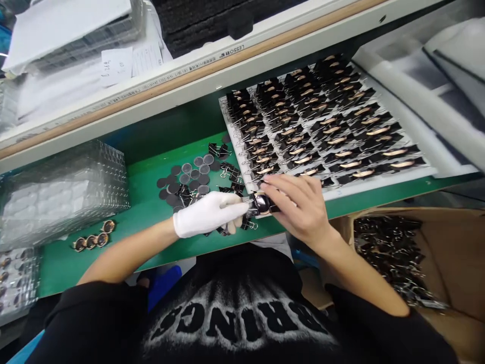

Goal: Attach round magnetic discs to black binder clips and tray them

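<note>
My left hand [214, 212], in a white glove, is closed on a black binder clip [251, 203] at its wire handles. The clip sits against the left edge of a round, shiny watch case [262, 202] with a gold-coloured rim. My right hand [301, 205], bare, is closed on the case's right side, its fingers bent over the top; a black piece beside them is partly hidden. Loose binder clips [232, 173] and dark round discs [195, 174] lie on the green bench left of the hands. Just beyond my hands stands a white tray [242, 156] with rows of clipped gold-rimmed pieces [299, 132].
Stacked clear plastic trays [64, 194] stand at the left, with several gold-rimmed cases [91, 241] in front of them. A cardboard box [447, 253] of binder clips is at the lower right. A shelf edge [182, 76] crosses behind the bench. White foam sheets [409, 91] lie at right.
</note>
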Demonstrator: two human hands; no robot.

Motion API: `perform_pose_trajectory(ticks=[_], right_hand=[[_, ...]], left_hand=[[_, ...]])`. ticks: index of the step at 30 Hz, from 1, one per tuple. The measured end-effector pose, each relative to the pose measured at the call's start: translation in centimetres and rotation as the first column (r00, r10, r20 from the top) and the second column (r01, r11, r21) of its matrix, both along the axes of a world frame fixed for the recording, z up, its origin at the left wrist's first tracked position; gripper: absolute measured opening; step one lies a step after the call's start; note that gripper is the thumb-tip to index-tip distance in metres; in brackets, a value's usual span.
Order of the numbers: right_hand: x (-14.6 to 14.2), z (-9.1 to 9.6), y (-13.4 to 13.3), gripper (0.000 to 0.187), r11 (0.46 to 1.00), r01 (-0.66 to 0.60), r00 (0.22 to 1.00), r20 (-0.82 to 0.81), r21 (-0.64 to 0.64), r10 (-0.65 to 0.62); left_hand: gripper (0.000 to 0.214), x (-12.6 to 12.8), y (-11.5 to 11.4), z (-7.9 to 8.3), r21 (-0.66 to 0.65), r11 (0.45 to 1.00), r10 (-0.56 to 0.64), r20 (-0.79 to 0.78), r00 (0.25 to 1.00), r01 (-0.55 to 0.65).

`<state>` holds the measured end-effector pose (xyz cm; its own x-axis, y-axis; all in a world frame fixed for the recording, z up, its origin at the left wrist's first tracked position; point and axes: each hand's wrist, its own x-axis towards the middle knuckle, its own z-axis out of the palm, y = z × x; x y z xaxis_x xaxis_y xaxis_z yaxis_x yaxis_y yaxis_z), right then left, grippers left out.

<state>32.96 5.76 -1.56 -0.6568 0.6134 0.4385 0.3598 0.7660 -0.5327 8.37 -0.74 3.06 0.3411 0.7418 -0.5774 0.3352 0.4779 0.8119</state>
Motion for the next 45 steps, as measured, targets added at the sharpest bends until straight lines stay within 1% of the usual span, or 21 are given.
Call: perform_pose_trajectory(ticks=[2,3,4,5,7,8,9,10,13,16,18,20,22,23,25,27,31,36,38,42,45], right_hand=[[1.6,-0.5,-0.6,0.06,0.978,0.098,0.995,-0.008,-0.182,-0.101],[2.4,-0.8,-1.0,0.073,0.938,0.105,0.993,-0.011,-0.33,-0.115],[3.2,-1.0,-1.3,0.08,0.869,0.09,0.993,-0.023,-0.486,-0.116],[3.8,-1.2,-1.6,0.079,0.777,0.064,0.992,-0.047,-0.626,-0.119],[4.6,-1.6,-2.2,0.063,0.584,0.012,0.981,-0.103,-0.811,-0.164],[4.8,-1.8,-2.5,0.053,0.515,-0.004,0.971,-0.126,-0.857,-0.202],[4.9,-1.9,-2.7,0.046,0.469,-0.013,0.963,-0.138,-0.883,-0.233],[5.0,-2.1,-2.9,0.041,0.45,-0.012,0.958,-0.139,-0.893,-0.25],[5.5,-2.5,-2.8,0.032,0.488,0.038,0.965,-0.094,-0.872,-0.244],[5.9,-2.5,-2.0,0.03,0.535,0.032,0.977,-0.085,-0.844,-0.193],[6.0,-2.3,-1.1,0.028,0.594,0.005,0.986,-0.096,-0.805,-0.138],[5.9,-2.1,-0.2,0.024,0.743,0.008,0.992,-0.087,-0.669,-0.09],[5.5,-2.0,0.6,0.023,0.905,0.105,0.992,-0.019,-0.412,-0.123],[5.3,-2.2,0.8,0.025,0.947,0.181,0.983,0.028,-0.265,-0.18],[5.0,-2.8,1.1,0.03,0.947,0.317,0.943,0.115,-0.042,-0.311],[4.8,-3.6,1.2,0.03,0.928,0.369,0.91,0.185,0.047,-0.371],[4.9,-4.7,1.2,0.022,0.929,0.362,0.891,0.265,0.077,-0.369],[4.8,-4.7,1.6,0.019,0.934,0.333,0.875,0.326,0.131,-0.358],[4.7,-4.7,1.7,0.018,0.938,0.315,0.875,0.337,0.147,-0.347],[4.6,-4.7,1.5,0.022,0.938,0.315,0.875,0.339,0.148,-0.347],[4.2,-4.9,0.8,0.025,0.909,0.374,0.854,0.315,0.183,-0.415]], left_hand=[[0.045,0.7,0.0,-0.7,0.062,0.998,0.034,-0.02,0.999,-0.032],[0.044,1.0,0.0,-1.0,0.082,0.996,0.04,-0.034,0.999,-0.037],[0.043,1.3,-0.1,-1.2,0.091,0.995,0.036,-0.052,0.998,-0.032],[0.042,1.6,-0.1,-1.4,0.092,0.995,0.031,-0.067,0.997,-0.025],[0.038,2.3,-0.3,-1.5,0.088,0.996,0.005,-0.078,0.997,0.001],[0.036,2.6,-0.3,-1.6,0.103,0.994,-0.016,-0.08,0.997,0.024],[0.033,3.0,-0.4,-1.7,0.133,0.99,-0.043,-0.083,0.996,0.054],[0.032,3.2,-0.5,-1.8,0.173,0.981,-0.075,-0.09,0.993,0.09],[0.034,3.7,-0.7,-2.2,0.308,0.931,-0.15,-0.17,0.974,0.197],[0.036,3.8,-0.6,-2.5,0.426,0.863,-0.167,-0.266,0.949,0.271],[0.035,3.9,-0.5,-2.7,0.504,0.804,-0.153,-0.338,0.929,0.316],[0.035,4.2,-0.4,-3.0,0.563,0.739,-0.091,-0.461,0.883,0.37],[0.04,4.6,-0.4,-3.6,0.586,0.685,0.022,-0.61,0.792,0.432],[0.042,4.9,-0.4,-4.1,0.582,0.67,0.079,-0.673,0.736,0.461],[0.041,5.5,-0.2,-5.2,0.556,0.663,0.156,-0.757,0.634,0.501],[0.042,6.2,0.1,-6.2,0.529,0.668,0.182,-0.798,0.575,0.523],[0.044,7.4,0.8,-6.8,0.496,0.668,0.184,-0.833,0.522,0.555],[0.043,7.9,1.0,-6.1,0.444,0.701,0.284,-0.892,0.352,0.559],[0.04,7.7,1.0,-6.2,0.428,0.7,0.275,-0.9,0.338,0.571],[0.033,7.3,0.9,-6.8,0.397,0.657,0.204,-0.912,0.356,0.64],[0.029,7.4,1.1,-7.3,0.405,0.638,0.201,-0.909,0.365,0.656]])
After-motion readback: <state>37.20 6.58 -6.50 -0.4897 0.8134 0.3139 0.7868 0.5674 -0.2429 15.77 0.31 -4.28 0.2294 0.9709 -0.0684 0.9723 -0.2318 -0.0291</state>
